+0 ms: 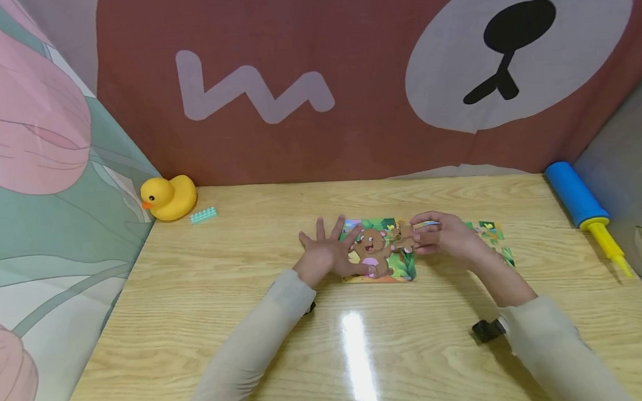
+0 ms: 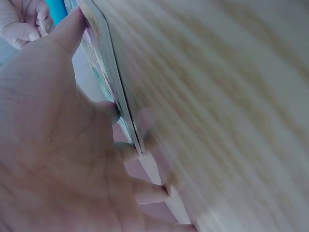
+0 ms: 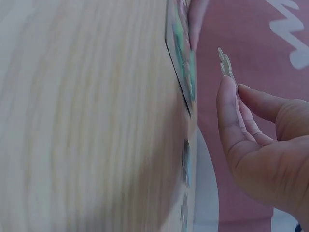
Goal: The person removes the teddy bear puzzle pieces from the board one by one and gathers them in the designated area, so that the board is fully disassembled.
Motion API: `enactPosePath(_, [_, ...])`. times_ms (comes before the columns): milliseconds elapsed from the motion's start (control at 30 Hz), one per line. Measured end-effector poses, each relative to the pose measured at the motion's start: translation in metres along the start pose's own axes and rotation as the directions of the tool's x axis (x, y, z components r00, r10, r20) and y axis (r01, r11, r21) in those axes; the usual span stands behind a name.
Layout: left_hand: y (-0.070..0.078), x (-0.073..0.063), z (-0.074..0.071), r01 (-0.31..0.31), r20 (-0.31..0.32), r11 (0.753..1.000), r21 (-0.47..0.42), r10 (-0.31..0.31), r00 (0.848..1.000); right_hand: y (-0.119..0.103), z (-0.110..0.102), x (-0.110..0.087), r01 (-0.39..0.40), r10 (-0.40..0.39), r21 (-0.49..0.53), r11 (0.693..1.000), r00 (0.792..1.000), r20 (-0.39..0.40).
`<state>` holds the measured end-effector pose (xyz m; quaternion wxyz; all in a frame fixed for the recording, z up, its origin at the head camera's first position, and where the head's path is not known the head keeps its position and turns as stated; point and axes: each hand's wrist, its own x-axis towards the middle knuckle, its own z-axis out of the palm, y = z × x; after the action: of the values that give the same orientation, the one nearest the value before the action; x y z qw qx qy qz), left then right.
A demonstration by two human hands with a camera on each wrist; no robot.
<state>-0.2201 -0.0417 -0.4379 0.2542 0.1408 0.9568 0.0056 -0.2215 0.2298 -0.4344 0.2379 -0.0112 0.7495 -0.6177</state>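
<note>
A bear picture puzzle board (image 1: 407, 272) lies flat on the wooden table. My left hand (image 1: 325, 256) spreads its fingers over the board's left side; in the left wrist view the thumb and fingertips touch along the board's edge (image 2: 116, 72). Between thumb and fingers, my right hand (image 1: 449, 238) pinches a brown puzzle piece (image 1: 405, 233) over the board's right edge. The right wrist view shows this thin piece (image 3: 226, 65) edge-on, raised above the table. More puzzle pieces (image 1: 489, 231) lie right of the board, partly hidden by the right hand.
A yellow rubber duck (image 1: 170, 198) and a mint toy brick (image 1: 203, 215) stand at the back left of the table (image 1: 256, 230). A blue and yellow hand pump (image 1: 578, 198) lies along the right edge. Printed cloth (image 1: 306, 145) hangs behind the table.
</note>
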Motion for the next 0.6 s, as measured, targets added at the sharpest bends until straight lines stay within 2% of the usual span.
enactPosePath(300, [0.001, 0.002, 0.0, 0.006, 0.001, 0.999, 0.033, -0.006, 1.0, 0.013, -0.032, -0.018, 0.033, -0.03, 0.073, 0.997, 0.999, -0.041])
enactPosePath(600, [0.001, 0.002, 0.002, -0.005, 0.003, 1.0, 0.02, 0.005, 1.0, 0.032, -0.053, -0.036, 0.034, -0.026, 0.145, 0.989, 0.998, -0.056])
